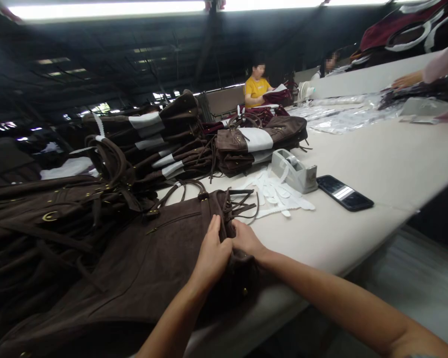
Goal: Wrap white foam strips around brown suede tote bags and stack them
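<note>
Near the desk's (302, 243) front edge, left hand (213, 251) and right hand (248, 239) touched the bag (171, 248); whether their fingers (214, 226) were clamped, I couldn't tell.

The dark brown bag (171, 253) under my left hand (213, 251) looks like matt suede or brushed leather, soft and faintly napped, while the buckle (50, 216) on the bag pile (22, 199) gleams like polished gold-toned metal. Ahead of me, the white bands (256, 139) around the stacked bags (289, 128) and the loose white strips (272, 194) look like thin, matt paper, and the tape dispenser (302, 175) like smooth grey plastic with a dull sheen. My table (373, 154) has a pale, smooth, mostly matt top, against which the phone (345, 193) shows dark, glossy glass and the clear plastic sheets (332, 118) shine, crinkled.
</note>
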The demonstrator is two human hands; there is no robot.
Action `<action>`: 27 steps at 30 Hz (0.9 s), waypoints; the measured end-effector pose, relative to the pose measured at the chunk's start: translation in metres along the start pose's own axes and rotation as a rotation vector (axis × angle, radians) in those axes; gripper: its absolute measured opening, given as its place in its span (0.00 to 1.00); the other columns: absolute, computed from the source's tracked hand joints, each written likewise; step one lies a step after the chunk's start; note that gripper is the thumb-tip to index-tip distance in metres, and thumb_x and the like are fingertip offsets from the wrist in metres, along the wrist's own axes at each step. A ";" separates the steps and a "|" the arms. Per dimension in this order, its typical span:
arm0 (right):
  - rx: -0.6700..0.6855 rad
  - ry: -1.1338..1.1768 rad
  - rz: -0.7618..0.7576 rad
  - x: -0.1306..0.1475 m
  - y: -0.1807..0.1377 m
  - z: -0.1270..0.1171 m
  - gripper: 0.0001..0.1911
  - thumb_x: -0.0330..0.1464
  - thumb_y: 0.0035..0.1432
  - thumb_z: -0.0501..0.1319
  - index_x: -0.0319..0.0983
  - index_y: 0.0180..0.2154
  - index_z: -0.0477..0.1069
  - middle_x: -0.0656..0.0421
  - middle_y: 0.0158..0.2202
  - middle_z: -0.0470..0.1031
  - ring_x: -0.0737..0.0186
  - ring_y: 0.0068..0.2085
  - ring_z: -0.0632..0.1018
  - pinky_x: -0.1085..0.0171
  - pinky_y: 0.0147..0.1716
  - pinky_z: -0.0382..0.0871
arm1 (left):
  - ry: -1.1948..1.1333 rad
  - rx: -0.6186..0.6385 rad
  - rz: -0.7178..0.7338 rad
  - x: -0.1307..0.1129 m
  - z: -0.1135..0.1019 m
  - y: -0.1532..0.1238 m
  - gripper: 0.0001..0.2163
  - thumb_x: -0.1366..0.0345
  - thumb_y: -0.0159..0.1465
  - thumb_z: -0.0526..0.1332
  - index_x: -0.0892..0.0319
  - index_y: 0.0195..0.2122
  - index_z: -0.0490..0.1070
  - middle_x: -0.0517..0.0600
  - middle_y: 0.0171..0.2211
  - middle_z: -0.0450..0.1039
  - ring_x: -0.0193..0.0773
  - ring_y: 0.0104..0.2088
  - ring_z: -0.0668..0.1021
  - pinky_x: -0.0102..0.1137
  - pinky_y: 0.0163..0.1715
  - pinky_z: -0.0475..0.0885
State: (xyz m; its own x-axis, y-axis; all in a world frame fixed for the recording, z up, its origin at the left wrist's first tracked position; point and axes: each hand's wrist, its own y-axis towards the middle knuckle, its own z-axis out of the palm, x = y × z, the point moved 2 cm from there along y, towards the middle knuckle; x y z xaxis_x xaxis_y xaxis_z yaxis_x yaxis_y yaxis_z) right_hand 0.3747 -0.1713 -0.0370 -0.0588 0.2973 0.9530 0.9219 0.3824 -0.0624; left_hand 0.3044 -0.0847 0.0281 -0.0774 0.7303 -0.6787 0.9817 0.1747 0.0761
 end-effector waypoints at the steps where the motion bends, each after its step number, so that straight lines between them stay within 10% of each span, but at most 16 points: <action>1: -0.027 0.141 0.042 -0.002 0.002 -0.003 0.09 0.25 0.40 0.63 0.38 0.28 0.67 0.61 0.27 0.72 0.61 0.33 0.72 0.66 0.32 0.61 | 0.037 0.056 -0.021 0.000 0.006 0.000 0.33 0.74 0.56 0.50 0.73 0.65 0.51 0.59 0.67 0.51 0.47 0.67 0.56 0.43 0.67 0.52; 5: -0.027 0.414 0.147 -0.006 0.003 -0.011 0.01 0.29 0.45 0.58 0.37 0.25 0.67 0.62 0.22 0.70 0.63 0.27 0.72 0.65 0.30 0.65 | 0.095 0.178 0.043 -0.004 0.022 -0.010 0.32 0.66 0.63 0.47 0.70 0.68 0.42 0.56 0.69 0.38 0.45 0.69 0.44 0.45 0.68 0.42; 12: 0.161 0.769 0.138 -0.001 -0.027 -0.028 0.21 0.48 0.60 0.58 0.37 0.40 0.74 0.56 0.36 0.78 0.60 0.40 0.78 0.65 0.39 0.72 | 0.112 0.279 0.090 0.001 0.035 -0.015 0.34 0.49 0.68 0.40 0.67 0.69 0.36 0.54 0.70 0.29 0.43 0.69 0.37 0.48 0.67 0.35; 27: 0.216 0.561 -0.113 0.001 -0.079 -0.039 0.28 0.44 0.59 0.63 0.42 0.59 0.67 0.59 0.62 0.65 0.55 0.64 0.63 0.57 0.65 0.52 | 0.068 0.133 0.015 0.017 0.046 0.018 0.28 0.63 0.68 0.39 0.71 0.67 0.43 0.59 0.70 0.39 0.45 0.69 0.44 0.43 0.68 0.42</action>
State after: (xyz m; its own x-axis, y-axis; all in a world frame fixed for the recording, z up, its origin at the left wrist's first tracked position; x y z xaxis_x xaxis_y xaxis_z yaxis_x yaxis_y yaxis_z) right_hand 0.3166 -0.2354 -0.0196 0.1126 -0.2390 0.9645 0.8197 0.5709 0.0457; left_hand 0.3286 -0.0997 -0.0160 -0.0695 0.7757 -0.6272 0.9969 0.0774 -0.0148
